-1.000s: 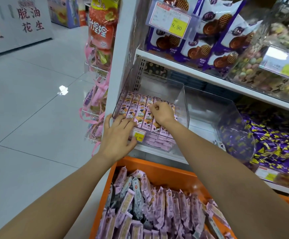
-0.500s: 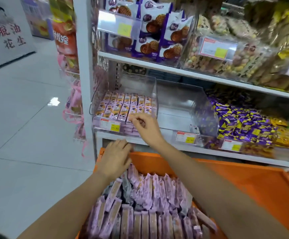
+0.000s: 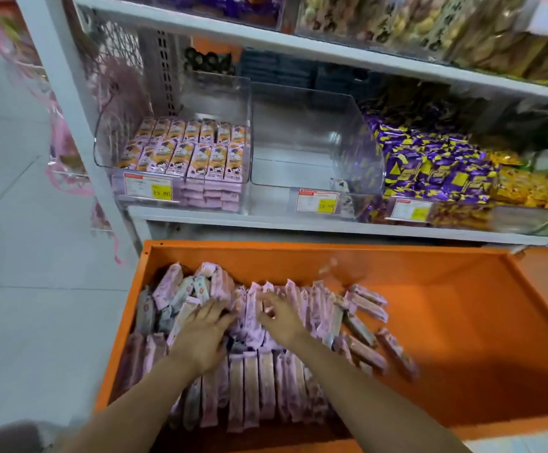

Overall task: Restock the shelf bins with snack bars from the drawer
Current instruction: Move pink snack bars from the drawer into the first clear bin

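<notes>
- Where the orange drawer (image 3: 462,338) stands pulled out below the shelf (image 3: 298,223), its left half holds a heap of pink snack bars (image 3: 256,387); its right half shows bare orange floor.
- On the shelf, the leftmost clear bin (image 3: 102,148) holds stacked bars (image 3: 194,152) in two rows, with a price tag (image 3: 148,188) on its front.
- Just beside it, the middle bin (image 3: 315,132) shows mostly bare walls and floor, and next right lie purple-wrapped sweets (image 3: 429,165).
- Reaching forward into the drawer, the left hand (image 3: 200,335) lies palm down on the heap, fingers stretched out flat and gripping nothing.
- Close beside it, the right hand (image 3: 280,318) hovers over the bars with fingers curled; motion blur hides whether it pinches one.
- Nearest the person, the bars lie side by side, long axes running front to back; at the right edge they slant diagonally; at the far left they lean on end.
- Bars in the bin lie face up, long axes front to back.
</notes>
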Motion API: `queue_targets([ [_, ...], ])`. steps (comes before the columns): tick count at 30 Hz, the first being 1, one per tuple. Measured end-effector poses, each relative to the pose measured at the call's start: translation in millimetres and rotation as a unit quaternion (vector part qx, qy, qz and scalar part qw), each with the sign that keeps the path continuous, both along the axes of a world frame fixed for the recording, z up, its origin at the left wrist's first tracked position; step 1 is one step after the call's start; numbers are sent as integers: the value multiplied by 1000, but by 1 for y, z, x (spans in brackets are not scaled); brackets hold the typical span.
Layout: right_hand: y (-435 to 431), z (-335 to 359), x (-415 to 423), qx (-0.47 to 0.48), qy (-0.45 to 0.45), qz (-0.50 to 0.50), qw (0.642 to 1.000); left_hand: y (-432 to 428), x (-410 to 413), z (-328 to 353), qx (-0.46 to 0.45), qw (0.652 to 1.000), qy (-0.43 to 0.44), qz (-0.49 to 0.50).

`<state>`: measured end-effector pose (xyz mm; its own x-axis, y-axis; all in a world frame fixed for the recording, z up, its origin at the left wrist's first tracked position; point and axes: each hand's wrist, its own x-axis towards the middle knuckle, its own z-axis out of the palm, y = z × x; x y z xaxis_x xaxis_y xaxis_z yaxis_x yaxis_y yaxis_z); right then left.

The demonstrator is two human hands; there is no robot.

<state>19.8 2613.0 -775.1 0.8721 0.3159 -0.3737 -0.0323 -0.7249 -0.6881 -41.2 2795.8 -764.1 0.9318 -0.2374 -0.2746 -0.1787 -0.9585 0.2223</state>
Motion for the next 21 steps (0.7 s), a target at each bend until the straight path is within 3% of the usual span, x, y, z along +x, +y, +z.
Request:
queue_targets([
  [4,-1,-17,-7,-20,95,20,995,-6,13,-13,41,999,19,-11],
  [7,10,-24,-3,-54,96,28,994,-9,20,-25,85,996,21,-22],
  [13,23,-31,0,-111,82,16,990,-5,14,-54,73,993,-89,-21],
  [21,13,-43,-12,44,5,-131,990,-9,3,-48,-3,996,-85,35],
])
